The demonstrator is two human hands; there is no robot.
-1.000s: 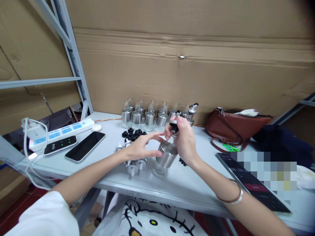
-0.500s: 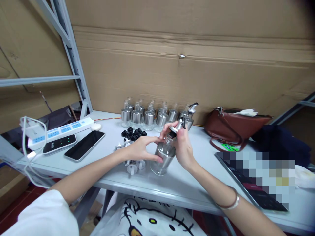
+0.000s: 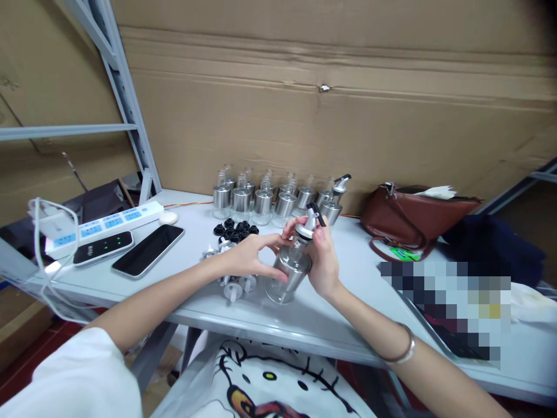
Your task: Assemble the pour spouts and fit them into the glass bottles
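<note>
A glass oil bottle (image 3: 293, 277) with a steel sleeve stands slightly tilted near the table's front edge. My left hand (image 3: 250, 256) is wrapped round its body from the left. On its neck sits a pour spout (image 3: 308, 229), silver and white with a black lever, and the fingers and thumb of my right hand (image 3: 324, 267) close round it. Left of the bottle, partly behind my left hand, lie several white and grey spout parts (image 3: 234, 291). Black stoppers (image 3: 235, 231) form a small pile behind them.
Several similar bottles (image 3: 263, 203) line the back, the rightmost topped with a spout (image 3: 341, 184). At left lie a power strip (image 3: 113, 222), a phone (image 3: 148, 251) and a small device (image 3: 103, 248). A brown handbag (image 3: 418, 217) and a blurred-out flat item (image 3: 448, 313) are at right.
The spout on the bottle has turned, its lever now standing higher and further left. My right fingers have shifted round it. My left hand keeps its grip, and the view has tilted slightly.
</note>
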